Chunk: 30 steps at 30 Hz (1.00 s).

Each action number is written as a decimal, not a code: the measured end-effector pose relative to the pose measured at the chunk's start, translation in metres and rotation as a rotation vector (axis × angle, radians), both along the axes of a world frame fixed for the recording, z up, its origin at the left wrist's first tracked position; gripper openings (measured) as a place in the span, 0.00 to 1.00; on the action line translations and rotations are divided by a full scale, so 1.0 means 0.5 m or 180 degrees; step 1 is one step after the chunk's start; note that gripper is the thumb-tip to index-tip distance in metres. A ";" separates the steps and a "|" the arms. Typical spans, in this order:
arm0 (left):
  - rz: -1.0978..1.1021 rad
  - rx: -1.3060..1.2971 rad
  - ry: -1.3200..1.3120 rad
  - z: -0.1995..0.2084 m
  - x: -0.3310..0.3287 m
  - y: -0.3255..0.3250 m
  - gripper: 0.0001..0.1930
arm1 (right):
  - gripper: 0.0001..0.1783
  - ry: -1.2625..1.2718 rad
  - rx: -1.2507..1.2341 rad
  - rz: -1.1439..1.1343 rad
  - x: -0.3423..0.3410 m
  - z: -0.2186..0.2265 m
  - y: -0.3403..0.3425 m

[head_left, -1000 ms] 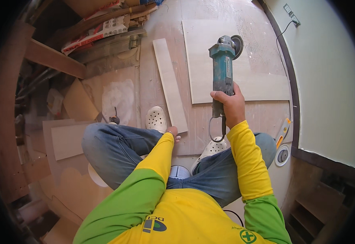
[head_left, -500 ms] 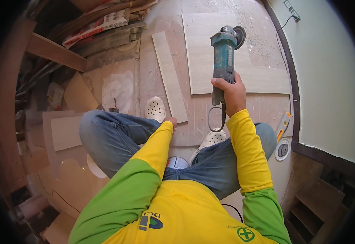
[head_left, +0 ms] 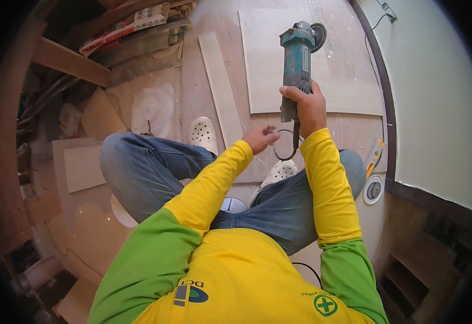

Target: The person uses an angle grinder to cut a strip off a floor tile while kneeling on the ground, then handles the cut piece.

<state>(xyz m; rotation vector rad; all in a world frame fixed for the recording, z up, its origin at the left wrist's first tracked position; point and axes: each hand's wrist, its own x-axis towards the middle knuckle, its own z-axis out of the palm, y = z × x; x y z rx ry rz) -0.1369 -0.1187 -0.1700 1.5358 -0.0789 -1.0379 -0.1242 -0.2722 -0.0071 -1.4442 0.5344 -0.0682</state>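
Note:
My right hand (head_left: 310,109) is wrapped round the rear body of a teal and black angle grinder (head_left: 297,62), holding it up off the floor. Its disc (head_left: 318,36) points away from me at the far end. From the grinder's near end a dark power cord (head_left: 294,147) hangs down and curls to the left. Close to that loop is my left hand (head_left: 260,139), fingers partly stretched and slightly blurred, with nothing visible in them. Beyond it, a long narrow pale board strip (head_left: 220,86) lies on the floor, with an L-shaped pale sheet (head_left: 349,97) beneath the grinder.
Stacked boards and packaging (head_left: 128,29) fill the far left beside a wooden beam (head_left: 71,61). At right stand a wall with an outlet (head_left: 390,13), a small spirit level (head_left: 375,156) and a round white fitting (head_left: 373,189). My shoes (head_left: 202,134) rest between the boards.
My left hand has left the near end of the board strip and moved right and up, close to the cord. The right hand still holds the grinder, now slightly higher in view.

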 end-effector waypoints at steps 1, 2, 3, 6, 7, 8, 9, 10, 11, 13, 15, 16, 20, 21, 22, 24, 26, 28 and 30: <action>-0.0027 -0.0358 -0.0160 0.041 0.025 0.000 0.34 | 0.28 0.0026 0.0011 0.0009 0.000 -0.001 -0.003; -0.0039 -0.0725 -0.0313 0.083 0.049 0.008 0.35 | 0.28 0.0069 0.0014 -0.0015 -0.001 -0.003 -0.004; -0.0193 -0.0720 -0.0501 0.124 0.071 0.021 0.36 | 0.28 0.0006 0.0079 -0.0061 -0.001 -0.004 -0.004; -0.0536 -0.0442 -0.1198 0.226 0.095 0.041 0.39 | 0.27 -0.0099 0.0188 -0.0125 0.001 -0.005 -0.003; -0.0693 -0.0205 -0.1763 0.249 0.095 0.041 0.40 | 0.26 -0.0088 0.0276 -0.0102 0.001 -0.005 -0.002; -0.0710 -0.0160 -0.1730 0.266 0.091 0.039 0.40 | 0.25 -0.0084 0.0364 -0.0075 0.001 -0.005 -0.001; -0.0654 0.0094 -0.2009 0.279 0.084 0.034 0.42 | 0.25 -0.0091 0.0372 -0.0073 0.002 -0.005 -0.001; -0.0589 0.0362 -0.2290 0.287 0.077 0.030 0.44 | 0.25 -0.0100 0.0370 -0.0028 0.002 -0.006 -0.001; -0.0595 0.0354 -0.2284 0.292 0.072 0.024 0.44 | 0.26 -0.0120 0.0361 0.0021 0.004 -0.006 -0.003; -0.0412 0.0650 -0.2651 0.294 0.062 0.016 0.38 | 0.25 -0.0147 0.0398 0.0033 0.008 -0.010 -0.001; -0.0398 0.0686 -0.2885 0.292 0.055 0.015 0.36 | 0.25 -0.0194 0.0425 0.0043 0.005 -0.013 -0.003; -0.0390 0.0769 -0.3089 0.290 0.053 0.015 0.34 | 0.24 -0.0147 0.0571 0.0066 0.004 -0.013 -0.004; -0.0125 0.0590 -0.3193 0.278 0.031 0.006 0.30 | 0.25 -0.0191 0.0731 0.0022 0.006 -0.013 -0.004; 0.0109 0.0420 -0.3049 0.276 0.025 0.002 0.29 | 0.25 -0.0217 0.0728 0.0023 0.006 -0.011 -0.005; 0.0309 0.0269 -0.2851 0.272 0.021 -0.004 0.28 | 0.25 -0.0236 0.0797 -0.0003 0.003 -0.011 -0.005; 0.0266 0.0052 -0.2744 0.272 0.024 -0.006 0.28 | 0.26 -0.0273 0.0877 -0.0061 0.006 -0.009 -0.002; 0.0046 0.0260 -0.2498 0.283 0.032 -0.004 0.32 | 0.26 -0.0277 0.0676 -0.0161 0.005 -0.001 -0.006; -0.0384 0.0458 -0.2847 0.312 0.046 0.011 0.35 | 0.27 -0.0263 0.0602 -0.0175 0.003 0.014 -0.020; -0.0728 0.0720 -0.2990 0.353 0.055 0.035 0.38 | 0.27 -0.0370 0.0375 -0.0219 0.003 0.032 -0.037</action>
